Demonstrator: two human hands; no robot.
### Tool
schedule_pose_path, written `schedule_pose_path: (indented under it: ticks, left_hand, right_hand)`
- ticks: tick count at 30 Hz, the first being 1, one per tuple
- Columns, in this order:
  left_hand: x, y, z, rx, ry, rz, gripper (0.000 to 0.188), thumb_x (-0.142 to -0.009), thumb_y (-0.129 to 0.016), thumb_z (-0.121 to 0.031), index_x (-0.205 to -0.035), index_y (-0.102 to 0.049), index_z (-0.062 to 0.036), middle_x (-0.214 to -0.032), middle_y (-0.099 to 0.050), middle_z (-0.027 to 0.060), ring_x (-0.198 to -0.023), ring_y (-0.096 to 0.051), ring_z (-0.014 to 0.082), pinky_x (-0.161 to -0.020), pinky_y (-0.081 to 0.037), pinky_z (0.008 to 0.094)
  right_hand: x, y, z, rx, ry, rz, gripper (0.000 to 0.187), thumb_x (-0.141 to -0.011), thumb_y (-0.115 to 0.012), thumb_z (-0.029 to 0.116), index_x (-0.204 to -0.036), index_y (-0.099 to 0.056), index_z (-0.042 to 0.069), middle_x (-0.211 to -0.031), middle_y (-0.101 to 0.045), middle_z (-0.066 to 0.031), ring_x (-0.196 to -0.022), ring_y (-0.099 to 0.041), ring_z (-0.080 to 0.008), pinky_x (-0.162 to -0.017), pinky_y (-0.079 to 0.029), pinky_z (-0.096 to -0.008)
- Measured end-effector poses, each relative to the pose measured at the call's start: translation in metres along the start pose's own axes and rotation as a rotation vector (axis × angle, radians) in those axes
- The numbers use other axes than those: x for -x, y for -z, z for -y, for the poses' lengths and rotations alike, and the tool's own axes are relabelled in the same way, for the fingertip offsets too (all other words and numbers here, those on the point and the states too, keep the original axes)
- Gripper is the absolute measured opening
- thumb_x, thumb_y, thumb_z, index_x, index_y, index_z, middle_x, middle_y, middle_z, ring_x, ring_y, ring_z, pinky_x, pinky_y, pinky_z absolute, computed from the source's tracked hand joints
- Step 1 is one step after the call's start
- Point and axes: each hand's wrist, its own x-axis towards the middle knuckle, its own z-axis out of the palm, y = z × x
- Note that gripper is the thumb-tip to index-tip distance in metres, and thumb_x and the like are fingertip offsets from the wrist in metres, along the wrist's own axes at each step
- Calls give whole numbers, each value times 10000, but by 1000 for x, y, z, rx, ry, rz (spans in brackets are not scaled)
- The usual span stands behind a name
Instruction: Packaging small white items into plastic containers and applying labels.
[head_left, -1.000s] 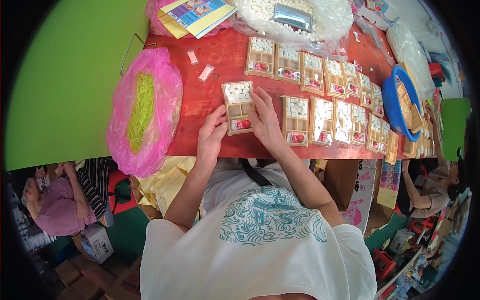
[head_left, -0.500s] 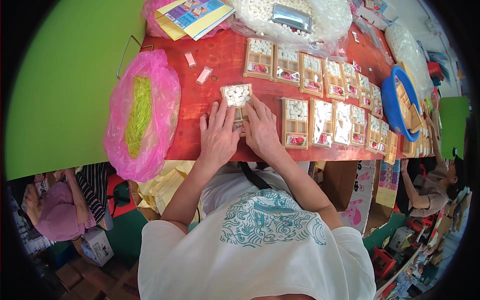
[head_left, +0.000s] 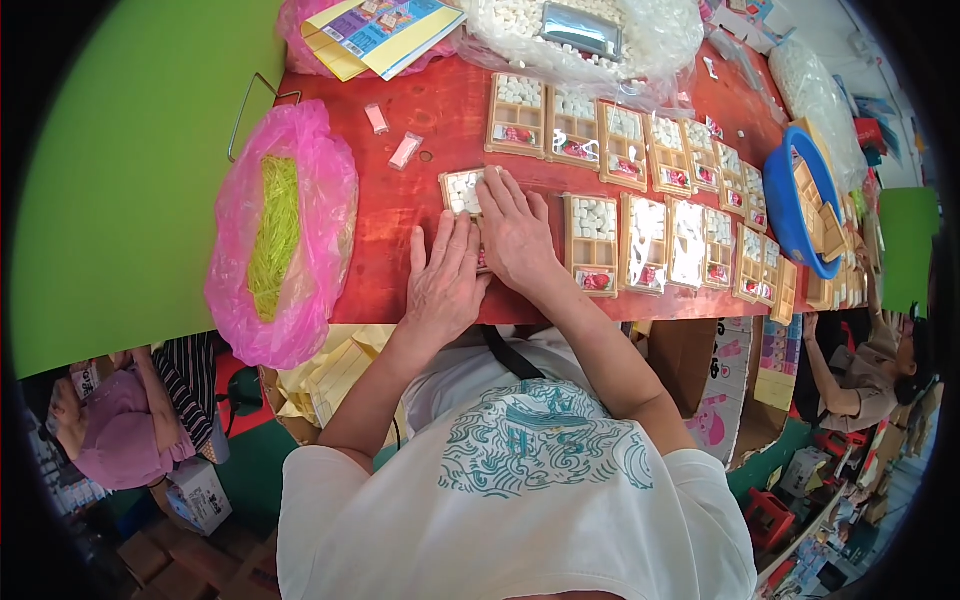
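Both my hands rest on a small beige compartment tray (head_left: 461, 192) on the red table. White chunky pieces fill its far section. My right hand (head_left: 516, 236) lies across the tray's right side, fingers extended over the white pieces. On the lower left part is my left hand (head_left: 445, 285), its fingers stretched forward and its thumb toward the right hand. Neither hand grips anything. The nearer compartments are mostly hidden under them. To the right stand two rows of similar trays, among them a near-row tray (head_left: 592, 240) with white pieces and a red-and-white packet.
A pink bag (head_left: 335, 215) of yellow-green shreds sits left on the red table (head_left: 385, 215). Two small pink packets (head_left: 405, 151) lie beyond the tray. A clear bag (head_left: 655, 35) of white pieces is at the back, and a blue basin (head_left: 775, 190) of trays stands right. Co-workers sit at both sides.
My right hand has slid forward and left over the tray's white pieces. My left hand has drawn back slightly toward me, uncovering part of the tray's left edge.
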Motion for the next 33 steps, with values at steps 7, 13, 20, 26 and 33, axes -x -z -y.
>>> schedule_pose_path:
  ticks: [7, 13, 20, 26, 33]
  left_hand:
    - [5, 0, 5, 138, -123, -77, 429, -831, -639, -130, -1210, -574, 60, -1314, -521, 228, -1306, -445, 374, -1101, -286, 542]
    - [18, 15, 8, 456, -190, -71, 250, -847, -597, -35, -1081, -649, 36, -1170, -616, 204, -1193, -549, 356, -1045, -395, 461]
    - [-10, 24, 36, 932, 185, -201, 299, -933, -488, -33, -1196, -599, 55, -1231, -612, 180, -1162, -580, 276, -1017, -420, 349]
    - [-62, 14, 37, 864, 68, -96, 508, -960, -485, -226, -1402, -432, 20, -1476, -399, 200, -1411, -329, 299, -1136, -269, 386]
    - [-62, 11, 28, 546, 60, 287, 702, -971, -378, -463, -1518, -244, -45, -1588, -224, 130, -1492, -116, 267, -1179, -61, 491]
  right_hand:
    - [-7, -11, -7, -134, 93, 45, 520, -887, -565, 166, -1376, -464, 19, -1507, -369, -147, -1417, -314, -295, -1102, -267, -494]
    - [-11, -7, -3, 5, 125, 11, 585, -895, -573, 333, -1377, -460, 21, -1493, -386, -152, -1405, -328, -300, -1078, -301, -544]
    - [-15, -6, -5, 18, 127, 103, 641, -943, -492, 407, -1461, -358, 53, -1556, -286, -133, -1440, -268, -291, -1087, -271, -572]
    - [-17, -8, -5, 98, 189, -9, 600, -889, -530, 330, -1393, -445, 14, -1467, -402, -185, -1374, -356, -348, -1057, -312, -560]
    - [2, -15, 2, 118, 181, -101, 590, -850, -517, 269, -1364, -475, -18, -1359, -476, -269, -1285, -431, -438, -1046, -335, -522]
